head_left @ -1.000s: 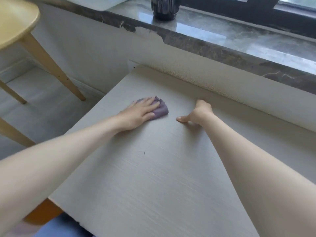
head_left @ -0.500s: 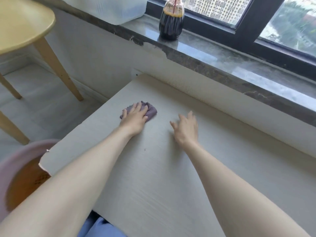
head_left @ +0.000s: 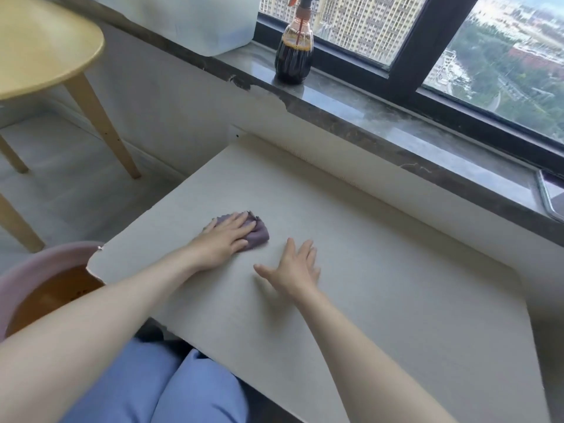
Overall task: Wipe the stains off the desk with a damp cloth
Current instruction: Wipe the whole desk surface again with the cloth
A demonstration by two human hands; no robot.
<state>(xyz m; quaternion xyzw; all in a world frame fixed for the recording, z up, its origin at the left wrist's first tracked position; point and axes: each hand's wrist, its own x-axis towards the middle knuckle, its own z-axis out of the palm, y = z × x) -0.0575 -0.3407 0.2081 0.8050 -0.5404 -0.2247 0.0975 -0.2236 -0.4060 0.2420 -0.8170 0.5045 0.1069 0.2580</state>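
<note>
A pale grey desk (head_left: 381,270) fills the middle of the view, under a window sill. My left hand (head_left: 224,238) lies flat on a small folded purple cloth (head_left: 259,235), pressing it onto the desk left of centre; only the cloth's right and far edges show past the fingers. My right hand (head_left: 294,268) rests palm down on the bare desk just right of the cloth, fingers spread, holding nothing. No stain stands out on the blurred surface.
A dark spray bottle (head_left: 293,56) and a white plastic box (head_left: 195,22) stand on the marble sill (head_left: 396,117). A round wooden table (head_left: 39,47) is at the left. A pink basin (head_left: 39,279) sits by the desk's chipped near-left corner. My blue-clad legs (head_left: 171,389) are under the desk.
The view has tilted up, showing the window and bottle. My right hand went from a loose fist to a flat spread palm. My left hand slid the cloth slightly across the desk.
</note>
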